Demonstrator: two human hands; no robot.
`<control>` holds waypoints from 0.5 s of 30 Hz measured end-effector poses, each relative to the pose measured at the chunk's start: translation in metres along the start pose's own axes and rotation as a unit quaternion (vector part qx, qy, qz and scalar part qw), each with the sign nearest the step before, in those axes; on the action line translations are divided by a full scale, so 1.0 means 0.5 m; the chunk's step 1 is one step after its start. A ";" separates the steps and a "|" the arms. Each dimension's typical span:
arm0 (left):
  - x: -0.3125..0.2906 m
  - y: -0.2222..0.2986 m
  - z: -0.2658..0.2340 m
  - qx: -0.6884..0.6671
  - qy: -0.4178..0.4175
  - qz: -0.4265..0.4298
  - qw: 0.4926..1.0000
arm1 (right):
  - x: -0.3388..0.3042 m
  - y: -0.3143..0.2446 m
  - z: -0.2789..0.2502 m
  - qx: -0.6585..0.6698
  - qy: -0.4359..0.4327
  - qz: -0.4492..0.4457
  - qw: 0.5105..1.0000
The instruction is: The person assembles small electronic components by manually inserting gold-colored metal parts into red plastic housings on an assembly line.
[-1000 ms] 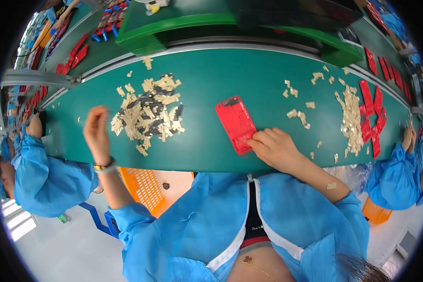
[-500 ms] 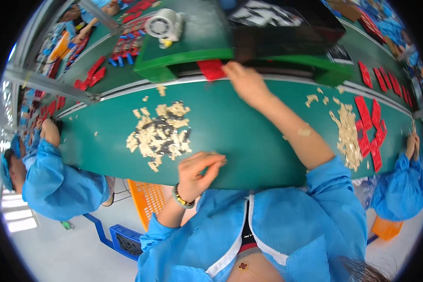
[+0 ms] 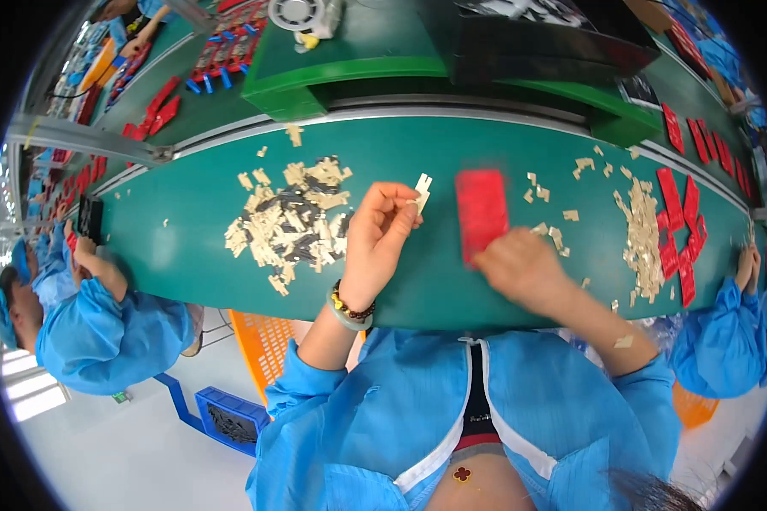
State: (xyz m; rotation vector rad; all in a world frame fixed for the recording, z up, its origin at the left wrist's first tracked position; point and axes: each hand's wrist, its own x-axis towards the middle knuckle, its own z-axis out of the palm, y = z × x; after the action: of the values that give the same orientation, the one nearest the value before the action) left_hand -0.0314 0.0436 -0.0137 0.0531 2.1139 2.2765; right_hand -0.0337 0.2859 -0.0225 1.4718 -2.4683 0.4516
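Observation:
Between the thumb and fingers of my left hand (image 3: 381, 237) is a small cream-coloured notched piece (image 3: 423, 189), held up over the green tabletop (image 3: 426, 289). My right hand (image 3: 527, 268) grips the lower end of a flat red rectangular piece (image 3: 482, 209), which is smeared by motion. To the left of my left hand lies a loose pile of cream and dark small pieces (image 3: 290, 221). Several cream pieces (image 3: 554, 237) are scattered just beyond my right hand, and one cream piece (image 3: 625, 341) sticks to my right forearm.
A heap of cream pieces (image 3: 643, 238) and several red pieces (image 3: 690, 221) lie at the right. Across the back stands a green shelf (image 3: 358, 85) with a black tray (image 3: 562, 51) and a white fan (image 3: 296, 12). Co-workers sit at left (image 3: 111, 328) and right (image 3: 716, 328).
My right hand has come back from under the shelf toward me, bringing the red piece over the table. My left hand has moved up and right, and its cream piece now shows.

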 end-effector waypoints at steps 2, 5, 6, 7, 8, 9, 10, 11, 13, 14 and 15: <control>0.003 -0.013 0.015 0.026 -0.024 0.026 0.999 | -0.016 -0.025 0.019 0.015 -0.017 0.014 1.000; -0.009 -0.017 0.023 0.086 -0.047 0.064 0.993 | 0.007 -0.037 0.015 0.119 0.013 0.071 0.990; -0.016 -0.016 0.028 0.114 -0.050 0.085 0.989 | 0.031 -0.036 -0.001 0.295 0.071 0.219 0.927; -0.023 -0.012 0.030 0.144 -0.051 0.105 0.983 | 0.054 -0.033 -0.010 0.453 0.125 0.354 0.809; -0.032 -0.006 0.031 0.145 -0.047 0.103 0.983 | 0.075 -0.029 -0.007 0.456 0.122 0.352 0.809; -0.035 0.000 0.031 0.162 -0.061 0.114 0.978 | 0.096 -0.021 -0.004 0.517 0.152 0.342 0.769; -0.037 0.004 0.031 0.179 -0.075 0.124 0.973 | 0.107 -0.017 -0.002 0.576 0.182 0.330 0.725; -0.038 0.004 0.032 0.181 -0.071 0.127 0.973 | 0.110 -0.016 -0.001 0.578 0.181 0.326 0.726; -0.038 0.002 0.037 0.008 -0.032 0.042 0.999 | 0.112 -0.016 -0.001 0.542 0.185 0.282 0.770; -0.038 0.001 0.031 0.010 -0.031 0.044 0.999 | 0.111 -0.017 -0.001 0.542 0.186 0.279 0.770; -0.037 -0.003 0.022 -0.024 -0.056 -0.020 0.998 | 0.109 -0.018 -0.001 0.544 0.181 0.274 0.772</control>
State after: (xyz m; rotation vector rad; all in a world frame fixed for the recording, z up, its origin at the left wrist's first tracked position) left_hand -0.0123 0.0539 -0.0145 0.1322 1.9867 2.2435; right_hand -0.0514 0.2381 -0.0017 0.6341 -2.2538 2.3092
